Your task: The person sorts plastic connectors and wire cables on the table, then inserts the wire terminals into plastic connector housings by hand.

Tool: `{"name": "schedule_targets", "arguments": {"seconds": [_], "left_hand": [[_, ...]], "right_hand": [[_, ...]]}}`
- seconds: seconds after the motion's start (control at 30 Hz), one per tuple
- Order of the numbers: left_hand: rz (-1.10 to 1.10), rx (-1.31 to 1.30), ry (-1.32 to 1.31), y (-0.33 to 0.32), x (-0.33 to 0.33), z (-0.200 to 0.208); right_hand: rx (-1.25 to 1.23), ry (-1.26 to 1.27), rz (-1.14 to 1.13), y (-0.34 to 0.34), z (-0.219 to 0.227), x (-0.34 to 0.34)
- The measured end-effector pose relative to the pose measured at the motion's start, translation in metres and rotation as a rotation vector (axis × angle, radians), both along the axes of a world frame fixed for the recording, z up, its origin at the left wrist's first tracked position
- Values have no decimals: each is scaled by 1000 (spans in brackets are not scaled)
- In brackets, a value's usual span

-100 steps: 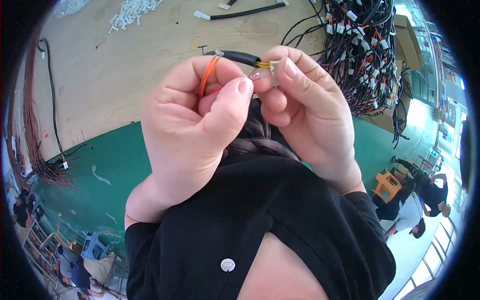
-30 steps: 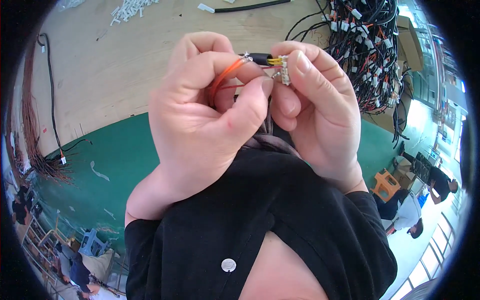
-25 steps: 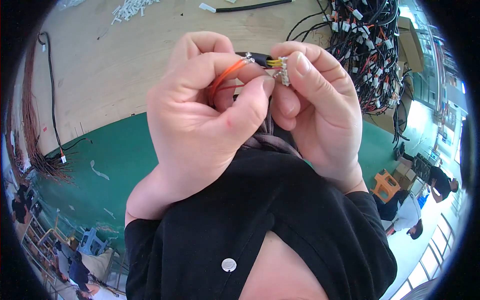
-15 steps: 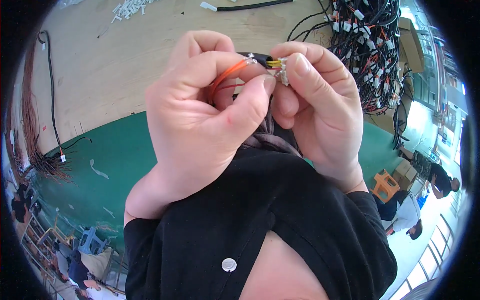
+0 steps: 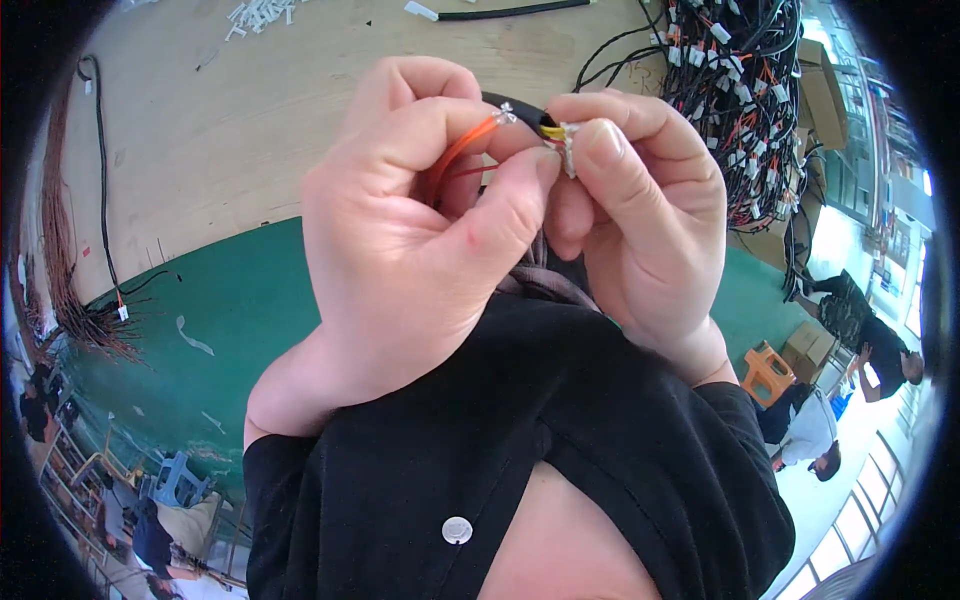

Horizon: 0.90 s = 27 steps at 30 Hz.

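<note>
Both hands meet over the near edge of the table, working on one black-sleeved cable [image 5: 519, 108]. My left hand [image 5: 420, 215] is closed, pinching thin wires near the sleeve's end. Orange wires [image 5: 463, 143] with bare metal terminals loop out between its fingers, and a red wire crosses below them. In my right hand [image 5: 650, 190], thumb and fingers pinch a small white connector [image 5: 570, 150]. Short yellow wires [image 5: 552, 131] run from the sleeve to that connector. The fingertips partly hide the connector, so I cannot tell how far each wire sits in it.
A thick heap of black cables with white connectors [image 5: 735, 110] lies at the right. Small white connector pieces [image 5: 262, 14] and a sleeved cable [image 5: 515, 11] lie at the far side. Brown wires [image 5: 65, 250] hang at the left. Several people are in the background, near an orange stool [image 5: 768, 373].
Both hands have shifted slightly to the right and stay closed on the wires and connector. The orange wires' terminals moved a little up and right.
</note>
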<state>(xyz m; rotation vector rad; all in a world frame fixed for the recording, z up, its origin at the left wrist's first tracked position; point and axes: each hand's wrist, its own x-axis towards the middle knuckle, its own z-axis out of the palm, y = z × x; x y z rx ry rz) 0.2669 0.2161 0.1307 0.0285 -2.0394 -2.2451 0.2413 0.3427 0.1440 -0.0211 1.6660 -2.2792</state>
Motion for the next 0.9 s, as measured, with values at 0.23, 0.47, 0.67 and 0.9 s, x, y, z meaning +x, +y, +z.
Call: {"name": "schedule_targets", "arguments": {"seconds": [0.23, 0.47, 0.67, 0.9], "left_hand": [[30, 28, 16, 5, 1, -5], [9, 125, -30, 3, 1, -9], [21, 150, -72, 7, -3, -6], [-47, 75, -46, -5, -3, -9]], "right_hand": [[34, 139, -52, -3, -6, 2], [-48, 6, -26, -2, -12, 1], [61, 108, -31, 4, -9, -7], [59, 112, -35, 10, -6, -14]]}}
